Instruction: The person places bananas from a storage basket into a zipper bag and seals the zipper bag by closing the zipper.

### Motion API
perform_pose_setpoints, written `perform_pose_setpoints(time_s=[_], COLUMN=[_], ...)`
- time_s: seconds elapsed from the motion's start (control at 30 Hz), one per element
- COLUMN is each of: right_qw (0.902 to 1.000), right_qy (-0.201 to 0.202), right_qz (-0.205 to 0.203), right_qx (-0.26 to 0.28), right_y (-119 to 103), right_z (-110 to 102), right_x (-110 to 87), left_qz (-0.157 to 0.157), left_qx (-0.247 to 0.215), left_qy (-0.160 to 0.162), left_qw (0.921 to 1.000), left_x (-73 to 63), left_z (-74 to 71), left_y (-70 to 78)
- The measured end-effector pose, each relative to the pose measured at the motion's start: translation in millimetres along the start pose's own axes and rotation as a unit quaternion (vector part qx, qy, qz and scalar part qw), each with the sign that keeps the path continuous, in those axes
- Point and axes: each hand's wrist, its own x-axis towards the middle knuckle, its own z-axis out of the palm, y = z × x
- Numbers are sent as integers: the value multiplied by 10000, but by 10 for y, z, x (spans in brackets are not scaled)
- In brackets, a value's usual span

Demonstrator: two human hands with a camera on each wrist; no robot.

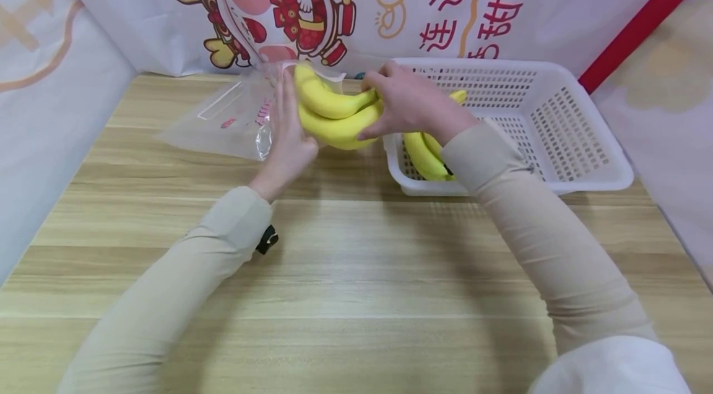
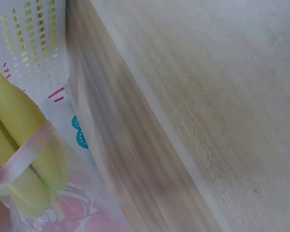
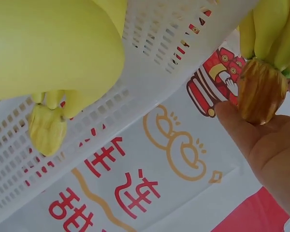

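A bunch of yellow bananas [image 1: 337,125] hangs above the back of the table, tilted, with its far-left end in the mouth of a clear plastic bag [image 1: 214,128]. My right hand [image 1: 409,100] grips the bunch near its stem end; the brown stem crown [image 3: 263,92] lies against the fingers in the right wrist view. At the bag's mouth, my left hand [image 1: 289,125] holds the bag's edge beside the bananas. The left wrist view has the bag's pale rim [image 2: 26,157] crossing the bananas, while most of that hand is out of frame.
A white perforated plastic basket [image 1: 574,134] stands at the back right, with more bananas [image 1: 423,156] in its left end. Behind the table hangs a printed white cloth [image 1: 356,4] with red characters. Bare wood tabletop [image 1: 362,282] lies in front.
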Motion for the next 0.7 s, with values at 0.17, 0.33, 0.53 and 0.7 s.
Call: perform_pose_setpoints(time_s=[0.17,0.33,0.53,0.7], right_qw=[9998,9995,9985,9957], right_qy=[140,265,296,612], right_qz=[10,25,232,-2], right_qx=[119,148,399,698], right_y=[-4,-23,-31,-59], right_z=[10,14,15,41], right_x=[7,25,22,28], left_qz=[59,233,193,131], left_qx=[-88,-48,-73,-82], left_qy=[39,80,22,8], left_qw=[9999,9997,9998,9999], left_x=[7,5,2,-4], left_z=[1,34,43,50], left_y=[11,19,65,93])
